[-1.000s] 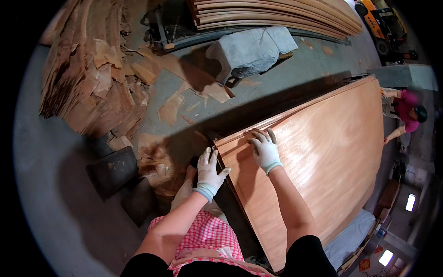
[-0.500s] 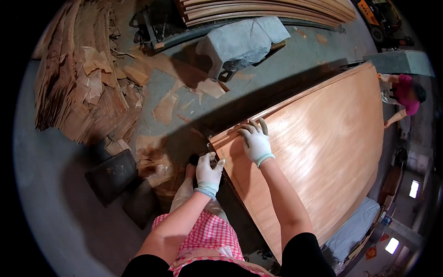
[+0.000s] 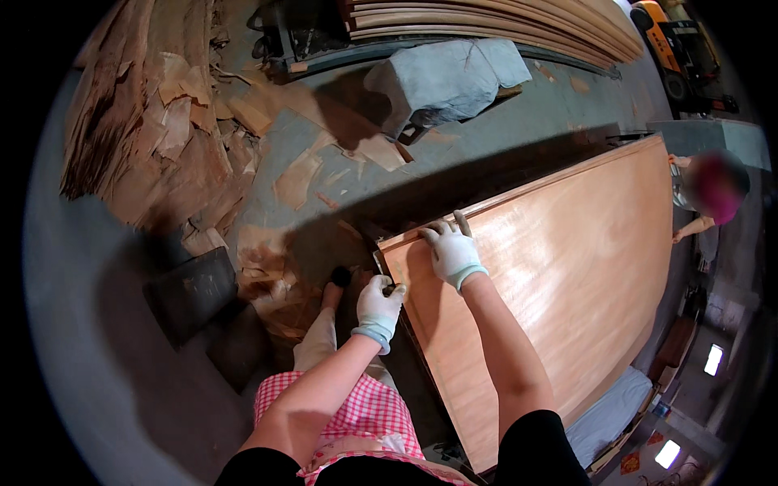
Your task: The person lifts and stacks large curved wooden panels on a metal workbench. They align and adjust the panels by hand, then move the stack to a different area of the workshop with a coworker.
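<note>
A large, glossy, light-brown wood sheet (image 3: 559,267), seemingly plywood, lies flat on top of a stack in front of me and to the right. Both my hands wear white gloves with darkened fingertips. My left hand (image 3: 379,312) is at the sheet's left edge near the far corner, thumb and fingers closed around the edge; part of the fingers is hidden. On top of the sheet rests my right hand (image 3: 455,255), its fingers spread and reaching to the far edge. Across the sheet, a co-worker in a magenta top (image 3: 717,190) has both hands at the opposite end.
Torn veneer sheets (image 3: 154,121) are heaped at the far left, with scraps on the floor. A grey-covered block (image 3: 454,81) stands beyond the stack, before more stacked boards (image 3: 486,24). Dark boxes (image 3: 193,296) sit left of me. An orange vehicle (image 3: 660,44) is at far right.
My left hand has closed in on the sheet's edge, its fingers now more curled. My right hand stays near the far edge. The co-worker leans further forward. The whole view has shifted slightly.
</note>
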`<control>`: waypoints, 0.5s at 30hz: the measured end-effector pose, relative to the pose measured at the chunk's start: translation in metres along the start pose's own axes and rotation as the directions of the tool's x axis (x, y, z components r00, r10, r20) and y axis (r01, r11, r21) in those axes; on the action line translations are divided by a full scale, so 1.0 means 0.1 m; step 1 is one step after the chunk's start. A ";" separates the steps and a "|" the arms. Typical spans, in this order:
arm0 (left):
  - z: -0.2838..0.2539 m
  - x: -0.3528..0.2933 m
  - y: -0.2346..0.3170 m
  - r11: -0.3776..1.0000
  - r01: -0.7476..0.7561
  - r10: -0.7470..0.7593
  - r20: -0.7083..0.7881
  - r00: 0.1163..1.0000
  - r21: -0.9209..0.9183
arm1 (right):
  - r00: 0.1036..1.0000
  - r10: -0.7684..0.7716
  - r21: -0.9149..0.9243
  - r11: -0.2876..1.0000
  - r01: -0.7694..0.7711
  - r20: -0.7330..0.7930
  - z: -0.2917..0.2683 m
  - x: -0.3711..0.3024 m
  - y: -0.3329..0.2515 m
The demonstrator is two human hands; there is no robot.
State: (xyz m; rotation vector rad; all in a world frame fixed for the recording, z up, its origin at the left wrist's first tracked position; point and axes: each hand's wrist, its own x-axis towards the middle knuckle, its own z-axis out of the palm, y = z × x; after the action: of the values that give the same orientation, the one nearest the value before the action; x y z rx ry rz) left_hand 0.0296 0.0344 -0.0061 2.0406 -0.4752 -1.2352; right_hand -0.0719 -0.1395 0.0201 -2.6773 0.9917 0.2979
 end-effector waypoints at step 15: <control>-0.16 -0.18 0.10 0.921 -0.375 0.377 0.000 0.926 0.109 | 0.980 -0.083 0.084 0.991 0.100 -0.183 -0.21 -0.30 -0.04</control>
State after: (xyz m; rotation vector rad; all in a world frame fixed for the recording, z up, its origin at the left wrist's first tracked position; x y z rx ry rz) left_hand 0.0358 0.0448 0.0171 1.9292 -0.8947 -0.9700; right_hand -0.0898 -0.1254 0.0493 -2.6912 0.9030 -0.0088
